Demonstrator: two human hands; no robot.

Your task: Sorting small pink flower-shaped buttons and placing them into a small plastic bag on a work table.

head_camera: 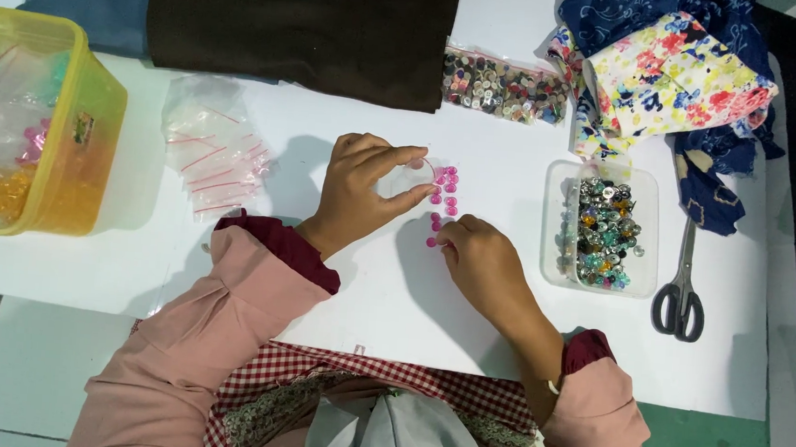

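My left hand (pixel 360 191) pinches a small clear zip bag (pixel 408 178) between thumb and fingers, holding its mouth toward a cluster of small pink buttons (pixel 444 199) on the white table (pixel 393 298). My right hand (pixel 481 262) rests on the table just below the buttons, fingertips touching the lowest pink ones. Both arms wear pink sleeves with dark red cuffs.
A yellow plastic box (pixel 77 136) with bagged beads stands at the left. Empty zip bags (pixel 216 155) lie beside it. A clear tub of mixed buttons (pixel 608 231), scissors (pixel 681 290), a bag of buttons (pixel 501 86), floral fabric (pixel 670 74) and dark cloth (pixel 309 21) ring the table.
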